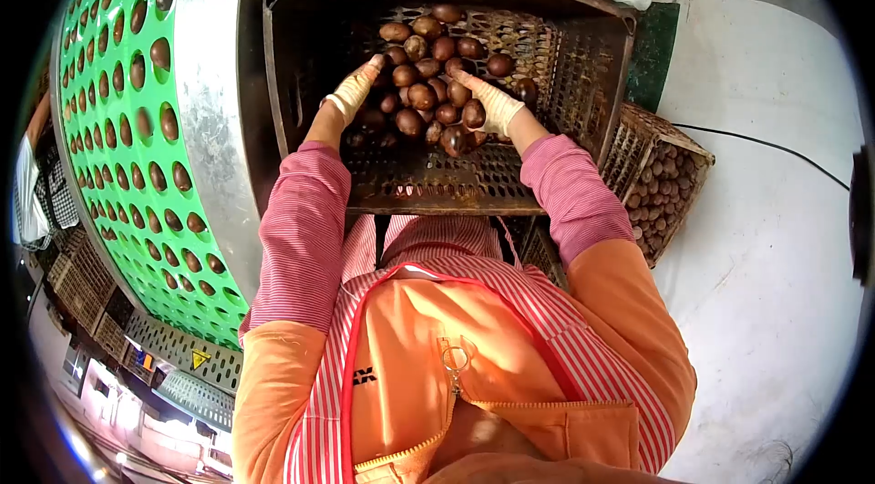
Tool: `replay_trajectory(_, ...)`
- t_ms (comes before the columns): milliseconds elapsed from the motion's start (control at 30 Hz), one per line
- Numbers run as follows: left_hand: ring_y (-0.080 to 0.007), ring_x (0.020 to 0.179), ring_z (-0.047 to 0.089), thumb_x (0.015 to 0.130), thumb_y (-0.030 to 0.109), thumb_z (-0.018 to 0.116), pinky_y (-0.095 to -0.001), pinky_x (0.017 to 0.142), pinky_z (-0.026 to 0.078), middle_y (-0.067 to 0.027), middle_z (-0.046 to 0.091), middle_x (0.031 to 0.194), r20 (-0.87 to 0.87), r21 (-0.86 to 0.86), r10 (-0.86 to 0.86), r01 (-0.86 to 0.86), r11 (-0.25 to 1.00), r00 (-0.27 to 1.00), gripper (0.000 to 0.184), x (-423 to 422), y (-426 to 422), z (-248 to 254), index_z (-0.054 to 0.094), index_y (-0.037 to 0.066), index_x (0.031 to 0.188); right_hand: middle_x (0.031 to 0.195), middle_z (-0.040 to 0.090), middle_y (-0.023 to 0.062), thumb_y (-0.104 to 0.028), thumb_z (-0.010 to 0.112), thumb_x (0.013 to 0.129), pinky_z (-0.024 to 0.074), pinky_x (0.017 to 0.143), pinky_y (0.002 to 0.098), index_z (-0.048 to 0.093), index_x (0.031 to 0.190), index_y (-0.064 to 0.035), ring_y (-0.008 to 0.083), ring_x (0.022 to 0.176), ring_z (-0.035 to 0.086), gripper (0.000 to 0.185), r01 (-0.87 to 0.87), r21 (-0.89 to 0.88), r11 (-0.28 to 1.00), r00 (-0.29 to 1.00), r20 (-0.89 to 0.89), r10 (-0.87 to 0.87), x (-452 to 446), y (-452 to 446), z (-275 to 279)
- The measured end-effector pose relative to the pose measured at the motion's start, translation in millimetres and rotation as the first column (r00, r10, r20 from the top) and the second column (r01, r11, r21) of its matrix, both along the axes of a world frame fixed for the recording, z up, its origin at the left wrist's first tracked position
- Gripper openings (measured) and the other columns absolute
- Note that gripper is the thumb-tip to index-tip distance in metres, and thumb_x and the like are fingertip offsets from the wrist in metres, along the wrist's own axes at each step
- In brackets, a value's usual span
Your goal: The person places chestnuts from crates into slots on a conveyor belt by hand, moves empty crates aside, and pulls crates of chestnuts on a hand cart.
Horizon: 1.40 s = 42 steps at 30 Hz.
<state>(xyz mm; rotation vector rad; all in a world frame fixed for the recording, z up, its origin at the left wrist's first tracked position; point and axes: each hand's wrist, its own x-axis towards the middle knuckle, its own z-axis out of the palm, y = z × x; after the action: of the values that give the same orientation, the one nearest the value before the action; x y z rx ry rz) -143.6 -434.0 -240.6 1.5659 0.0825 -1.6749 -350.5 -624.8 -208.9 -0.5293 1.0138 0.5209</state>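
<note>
Head cam, wide-angle, looks fwd & down from above; torso point(410, 329) v. close, btm ctr; crate point(419, 196) farther, upper ctr.

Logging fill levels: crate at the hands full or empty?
Partly filled: brown rounded items heap inside the crate, while bare mesh shows beside them.

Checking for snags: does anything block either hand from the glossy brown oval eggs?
Nothing visible does: the left hand and right hand, partly wrapped in pale material, flank the glossy brown oval eggs inside the dark perforated plastic crate.
</note>
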Motion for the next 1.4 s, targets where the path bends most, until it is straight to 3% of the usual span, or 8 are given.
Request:
replay_trajectory(33, -0.0329, 0.129, 0.044, 0.083, 0.068, 0.060, -0.0524, 0.103, 0.039, -0.0117, 0.041, 0.148, -0.006, 0.158, 0.004, -0.003, 0.987, 1.000, 0.086, -1.1, -10.5, 31.3, 0.038, 0.015, 0.147, 0.150, 0.029, 0.0192, -0.063, 0.071, 0.076, 0.0382, 0.105, 0.0577, 0.020, 0.152, -0.0112, 0.0355, 0.135, 0.038, 0.105, 0.079, 0.084, 0.993, 0.997, -0.002, -0.079, -0.8, 8.6, -19.4)
replay_trajectory(167, -0.0343, 0.129, 0.044, 0.078, 0.067, 0.066, -0.0591, 0.097, 0.043, -0.0121, 0.040, 0.147, -0.206, 0.043, 0.086, -0.079, 0.996, 0.975, 0.091, -5.2, -6.5, 42.8, 0.033, 0.019, 0.148, 0.149, 0.034, 0.0160, -0.070, 0.061, 0.080, 0.0391, 0.102, 0.0623, 0.028, 0.150, -0.0196, 0.0389, 0.132, 0.042, 0.092, 0.183, 0.322, 0.929, 0.969, 0.102, -0.227, 22.9, 28.5, -8.7)
replay_trajectory(400, -0.0311, 0.117, 0.054, 0.070, 0.045, 0.085, -0.0458, 0.093, 0.049, -0.0132, 0.050, 0.137, 0.189, -0.127, -0.176, 0.202, 0.971, 0.966, 0.091, -23.0, -14.1, 46.8, 0.040, 0.021, 0.145, 0.138, 0.045, 0.0082, -0.061, 0.068, 0.079, 0.0499, 0.092, 0.0525, 0.042, 0.139, -0.0210, 0.0288, 0.118, 0.052, 0.076, 0.281, 0.227, 0.932, 0.958, -0.008, -0.287, 49.8, 44.2, 9.2)
replay_trajectory(533, -0.0355, 0.117, 0.055, 0.064, 0.049, 0.086, -0.0412, 0.098, 0.047, -0.0211, 0.048, 0.133, 0.394, 0.038, -0.344, 0.359, 0.933, 0.852, 0.092, -14.3, -19.6, 56.7, 0.047, 0.019, 0.141, 0.132, 0.049, -0.0004, -0.062, 0.072, 0.075, 0.0500, 0.090, 0.0448, 0.049, 0.130, -0.0251, 0.0200, 0.114, 0.051, 0.070, 0.313, 0.164, 0.935, 0.950, -0.064, -0.307, 62.1, 47.6, 29.2)
replay_trajectory(600, -0.0326, 0.114, 0.054, 0.064, 0.050, 0.085, -0.0398, 0.094, 0.049, -0.0226, 0.050, 0.125, 0.623, 0.079, -0.349, 0.387, 0.919, 0.700, 0.094, -16.5, -14.5, 65.8, 0.047, 0.012, 0.141, 0.130, 0.049, 0.0011, -0.058, 0.072, 0.077, 0.0498, 0.091, 0.0449, 0.049, 0.129, -0.0250, 0.0215, 0.115, 0.050, 0.066, 0.336, 0.148, 0.930, 0.942, -0.028, -0.335, 62.5, 46.9, 38.6)
replay_trajectory(800, -0.0368, 0.112, 0.055, 0.061, 0.058, 0.081, -0.0430, 0.095, 0.047, -0.0259, 0.053, 0.121, 0.709, -0.029, -0.259, 0.395, 0.918, 0.655, 0.091, -16.3, -16.3, 124.0, 0.052, 0.018, 0.138, 0.125, 0.055, 0.0004, -0.063, 0.054, 0.087, 0.0525, 0.076, 0.0341, 0.051, 0.129, -0.0238, 0.0187, 0.108, 0.054, 0.058, 0.117, 0.014, 0.993, 0.972, 0.202, -0.118, 68.3, 33.1, 102.7)
replay_trajectory(1100, -0.0409, 0.114, 0.052, 0.056, 0.060, 0.081, -0.0431, 0.100, 0.044, -0.0237, 0.047, 0.123, 0.742, -0.156, 0.052, 0.096, 0.983, 0.668, 0.094, -1.3, 68.3, 246.4, 0.051, 0.024, 0.138, 0.106, 0.065, -0.0013, -0.070, 0.057, 0.080, 0.0500, 0.051, 0.0216, 0.060, 0.116, -0.0226, 0.0195, 0.085, 0.065, 0.060, -0.024, -0.144, 0.989, 0.960, 0.272, 0.063, 128.7, 93.4, 203.6)
replay_trajectory(1400, -0.0371, 0.117, 0.051, 0.066, 0.050, 0.077, -0.0408, 0.101, 0.043, -0.0248, 0.051, 0.122, 0.907, -0.160, 0.306, -0.433, 0.887, 0.291, 0.079, -23.4, 335.7, 290.7, 0.056, 0.014, 0.133, 0.110, 0.063, 0.0025, -0.073, 0.059, 0.078, 0.0491, 0.054, 0.0264, 0.052, 0.124, -0.0209, 0.0165, 0.080, 0.063, 0.070, -0.519, -0.134, 0.844, 0.621, 0.619, 0.481, 212.1, 342.9, 214.4)
